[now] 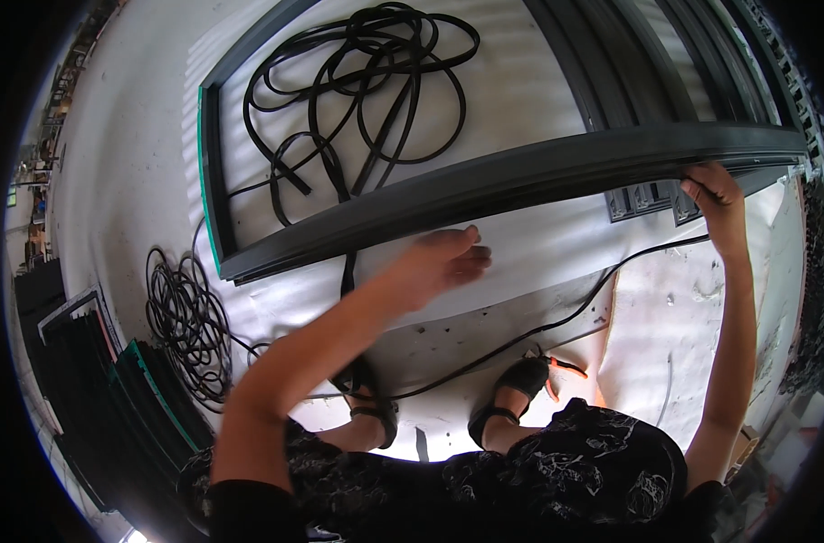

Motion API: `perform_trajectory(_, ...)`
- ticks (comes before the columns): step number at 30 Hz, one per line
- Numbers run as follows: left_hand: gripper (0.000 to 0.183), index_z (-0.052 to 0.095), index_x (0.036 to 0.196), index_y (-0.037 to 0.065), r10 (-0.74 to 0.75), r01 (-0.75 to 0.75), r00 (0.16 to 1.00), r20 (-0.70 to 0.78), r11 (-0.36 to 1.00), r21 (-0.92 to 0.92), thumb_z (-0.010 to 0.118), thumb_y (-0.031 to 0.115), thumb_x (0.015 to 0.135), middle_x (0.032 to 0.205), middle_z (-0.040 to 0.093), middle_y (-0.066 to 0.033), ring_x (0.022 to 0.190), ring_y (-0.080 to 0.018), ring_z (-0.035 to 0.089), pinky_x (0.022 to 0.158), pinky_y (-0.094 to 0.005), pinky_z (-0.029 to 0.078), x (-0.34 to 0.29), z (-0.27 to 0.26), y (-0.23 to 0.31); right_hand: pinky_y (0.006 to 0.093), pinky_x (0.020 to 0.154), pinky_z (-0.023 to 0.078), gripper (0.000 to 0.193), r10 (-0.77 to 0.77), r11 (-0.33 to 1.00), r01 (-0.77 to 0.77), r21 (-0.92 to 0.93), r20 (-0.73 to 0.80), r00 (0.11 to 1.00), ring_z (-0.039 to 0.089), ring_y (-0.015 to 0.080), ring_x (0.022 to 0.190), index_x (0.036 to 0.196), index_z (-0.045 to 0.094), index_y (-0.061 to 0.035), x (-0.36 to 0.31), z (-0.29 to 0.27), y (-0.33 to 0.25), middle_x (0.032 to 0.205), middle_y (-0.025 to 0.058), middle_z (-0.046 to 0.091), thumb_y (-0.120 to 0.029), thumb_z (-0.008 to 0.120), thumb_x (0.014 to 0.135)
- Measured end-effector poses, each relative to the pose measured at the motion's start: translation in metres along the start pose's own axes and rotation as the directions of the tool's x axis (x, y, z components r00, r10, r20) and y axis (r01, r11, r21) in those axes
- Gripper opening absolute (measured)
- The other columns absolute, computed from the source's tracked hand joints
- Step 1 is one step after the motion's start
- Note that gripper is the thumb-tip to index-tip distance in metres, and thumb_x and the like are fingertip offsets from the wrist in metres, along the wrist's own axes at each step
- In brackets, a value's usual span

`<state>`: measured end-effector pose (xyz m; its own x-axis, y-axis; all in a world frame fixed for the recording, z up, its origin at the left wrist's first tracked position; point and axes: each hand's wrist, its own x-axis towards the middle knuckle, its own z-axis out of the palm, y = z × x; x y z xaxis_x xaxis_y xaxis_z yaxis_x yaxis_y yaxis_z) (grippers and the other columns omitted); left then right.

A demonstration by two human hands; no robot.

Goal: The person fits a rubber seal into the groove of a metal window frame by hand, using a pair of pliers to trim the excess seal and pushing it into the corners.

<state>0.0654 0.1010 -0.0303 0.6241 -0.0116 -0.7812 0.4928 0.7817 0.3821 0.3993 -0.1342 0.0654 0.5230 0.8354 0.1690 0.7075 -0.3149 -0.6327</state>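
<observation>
A large dark grey rectangular frame (511, 181), like a window or door frame, lies across the view with a green strip (205, 172) along its left side. My right hand (718, 192) is wrapped over the near rail close to its right end, fingers curled around the edge. Just below the middle of that rail is my left hand (448, 261), apart from it, with the thumb held away from half-curled fingers and nothing visible between them. Inside the frame, a long black rubber strip (385, 68) lies in loose loops, and one length passes under the near rail.
Long dark profiles (629, 72) lie beneath the frame's right part. Another black coil (187, 317) rests at left, beside stacked dark profiles (122, 398). A black cord (602, 290) crosses the floor near my feet (511, 389). An orange-handled tool (566, 366) lies by my right foot.
</observation>
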Motion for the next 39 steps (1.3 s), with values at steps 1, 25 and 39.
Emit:
perform_trajectory(1,0.041,0.053,0.11,-0.002,0.076,-0.076,0.997,-0.009,0.973,-0.216,0.062,0.032,0.087,0.105,0.061,-0.0151,0.102,-0.0265,0.06,0.092,-0.0365,0.048,0.008,0.006,-0.01,0.0221,0.071,0.042,0.015,-0.002,1.0,0.002,-0.003,0.009,1.0,0.055,0.0144,0.076,0.093,0.063,0.001,-0.002,0.003,0.0,0.084,0.0056,0.059,0.002,0.066,0.078)
perform_trajectory(25,0.02,0.054,0.107,0.0,0.459,-0.608,0.793,-0.4,0.577,-0.545,0.056,0.013,0.091,0.104,0.061,-0.0142,0.101,-0.0257,0.06,0.093,-0.0353,0.05,0.033,0.005,-0.039,0.0278,0.07,0.045,0.015,-0.09,0.948,0.044,-0.316,-0.132,0.987,0.059,0.0258,0.077,0.095,0.064,0.0002,-0.01,0.024,-0.003,0.09,0.012,0.061,-0.004,0.065,0.08)
perform_trajectory(39,0.022,0.056,0.103,0.0,0.543,-0.72,0.686,-0.485,0.601,-0.347,0.061,0.016,0.088,0.104,0.061,-0.0142,0.1,-0.0263,0.06,0.091,-0.0395,0.051,0.024,-0.023,-0.051,0.0277,0.07,0.045,0.013,-0.062,0.949,0.021,-0.315,-0.12,0.991,0.058,0.0254,0.076,0.093,0.064,-0.0004,-0.009,0.025,-0.011,0.088,0.0111,0.061,-0.005,0.065,0.081)
